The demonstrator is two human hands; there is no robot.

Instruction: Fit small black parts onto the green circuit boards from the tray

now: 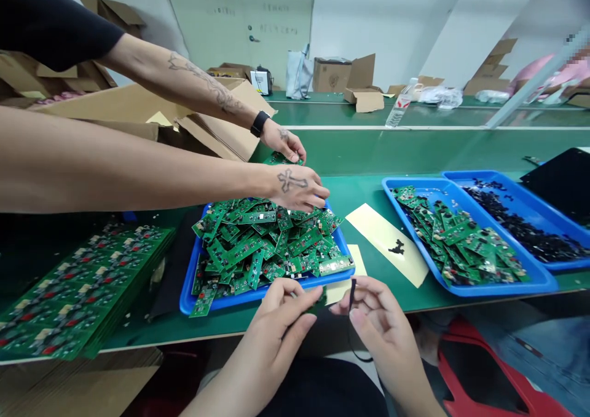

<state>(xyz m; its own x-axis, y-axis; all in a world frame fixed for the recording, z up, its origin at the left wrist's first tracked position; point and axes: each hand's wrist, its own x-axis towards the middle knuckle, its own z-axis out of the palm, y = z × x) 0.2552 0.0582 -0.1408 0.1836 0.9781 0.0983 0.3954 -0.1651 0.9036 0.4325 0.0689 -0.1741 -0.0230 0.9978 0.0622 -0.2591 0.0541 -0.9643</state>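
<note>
Close to the table's front edge, my left hand [282,318] pinches a small green circuit board [319,301], mostly covered by the fingers. Just to its right, my right hand [375,318] has a thin black strip [353,294] between thumb and fingers; a dark cord-like length hangs below it. Beyond my hands a blue tray [187,300] is heaped with green circuit boards [258,245]. A co-worker's two hands [297,186] reach in from the left over the heap, with some boards under the farther one.
Stacked green board panels [87,288] lie at left. Yellow paper [369,226] bears small black pieces [396,246]. At right, one blue tray [461,291] holds boards, another [548,263] black parts. A water bottle [401,104] stands behind; an open carton [221,125] is back left.
</note>
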